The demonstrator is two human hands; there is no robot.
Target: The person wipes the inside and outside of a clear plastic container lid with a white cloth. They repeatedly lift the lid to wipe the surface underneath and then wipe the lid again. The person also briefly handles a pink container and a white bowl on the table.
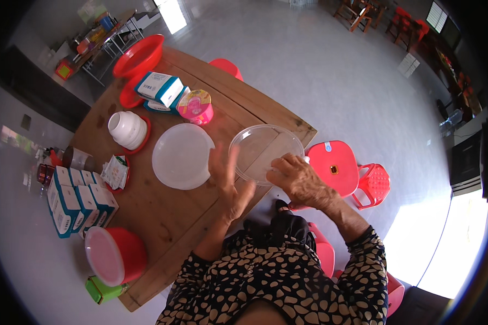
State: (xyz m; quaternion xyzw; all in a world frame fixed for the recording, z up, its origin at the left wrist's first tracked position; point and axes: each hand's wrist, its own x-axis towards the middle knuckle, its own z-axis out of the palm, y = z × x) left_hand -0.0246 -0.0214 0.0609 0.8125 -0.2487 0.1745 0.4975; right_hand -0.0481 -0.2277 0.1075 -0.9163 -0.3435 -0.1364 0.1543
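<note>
My left hand (229, 187) is raised over the table, fingers stretched out and apart, slightly smeared by motion. It holds nothing and is between two round pieces. To its left is a frosted white round lid or bowl (183, 157) on the wood. To its right is a clear round plastic container (263, 142) near the table's corner. My right hand (294, 177) is at that container's right rim with its fingers curled in. A small bit of something white (307, 160) shows beside its knuckles; what the fingers grip is hidden.
The wooden table (184, 216) bears teal-and-white boxes (160, 86), a pink cup (196, 107), stacked white bowls (127, 130), packets (115, 172), more boxes (81, 201) and a red tub with a pale lid (130, 252). A red basin (139, 56) is at the far end. Red stools (333, 165) stand to the right.
</note>
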